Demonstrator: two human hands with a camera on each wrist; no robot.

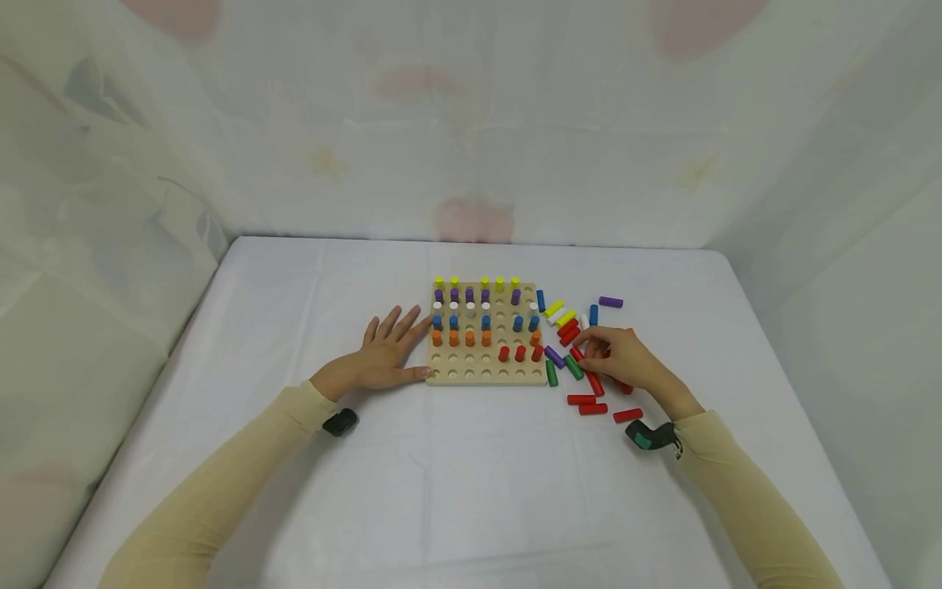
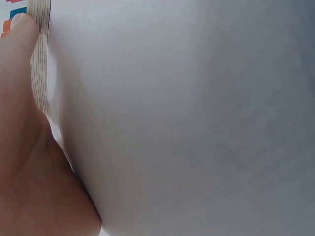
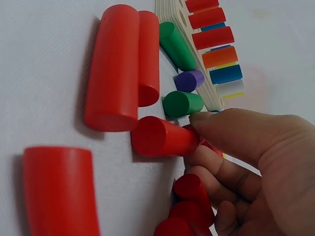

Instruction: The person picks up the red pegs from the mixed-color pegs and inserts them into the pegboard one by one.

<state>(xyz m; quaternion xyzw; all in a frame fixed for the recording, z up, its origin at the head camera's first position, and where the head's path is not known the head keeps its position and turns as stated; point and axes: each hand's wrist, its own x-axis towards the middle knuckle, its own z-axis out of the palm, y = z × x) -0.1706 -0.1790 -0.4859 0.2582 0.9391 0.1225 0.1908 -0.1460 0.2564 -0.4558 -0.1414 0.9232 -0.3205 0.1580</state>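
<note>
A wooden pegboard (image 1: 486, 378) bears rows of standing pegs in yellow, purple, white, blue, orange and red. My left hand (image 1: 383, 358) lies palm down with fingers spread, its fingertips and thumb against the board's left edge; only its thumb side (image 2: 22, 98) shows in the left wrist view. To the right of the board my right hand (image 1: 621, 357) has thumb and index finger around a red peg (image 1: 577, 354) among the loose ones. In the right wrist view, another red peg (image 3: 150, 137) lies just in front of the fingertips. The fingers partly hide the peg between them.
Loose red (image 1: 581, 400), green (image 1: 552, 374), purple (image 1: 611, 302), blue (image 1: 593, 314) and yellow (image 1: 554, 309) pegs lie scattered right of the board. A white cloth (image 1: 471, 483) covers the table, and fabric walls stand behind and at both sides.
</note>
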